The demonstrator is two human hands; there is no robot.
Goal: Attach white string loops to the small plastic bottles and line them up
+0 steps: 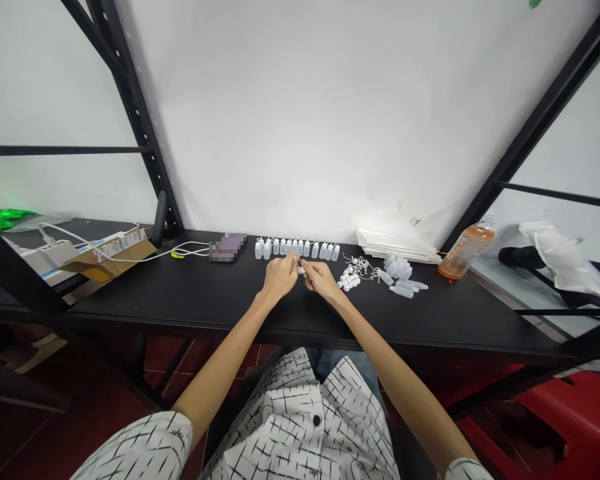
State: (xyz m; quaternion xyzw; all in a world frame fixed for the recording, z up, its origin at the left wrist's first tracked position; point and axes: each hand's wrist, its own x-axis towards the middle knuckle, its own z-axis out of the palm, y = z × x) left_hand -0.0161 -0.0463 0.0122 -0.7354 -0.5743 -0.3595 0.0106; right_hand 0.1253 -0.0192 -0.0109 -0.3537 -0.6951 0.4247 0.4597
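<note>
Over the black table, my left hand [281,273] and my right hand [320,276] meet, both with fingers closed. Between them shows a bit of a small white plastic bottle [301,270], mostly covered by my fingers; which part each hand grips is hard to see. Just behind stands a row of small capped bottles [329,252], upright, with strings at their tops. Right of my right hand lies a pile of white caps [349,279] with thin strings. Farther right, uncapped translucent bottles [403,288] lie in a loose heap.
A phone-like slab [227,247], blurred out, lies at the left beside a white cable [193,248]. An opened cardboard box [115,260] sits farther left. Flat white bags [397,245] lie at the back right, near an orange drink bottle [467,250]. Black metal posts frame both sides.
</note>
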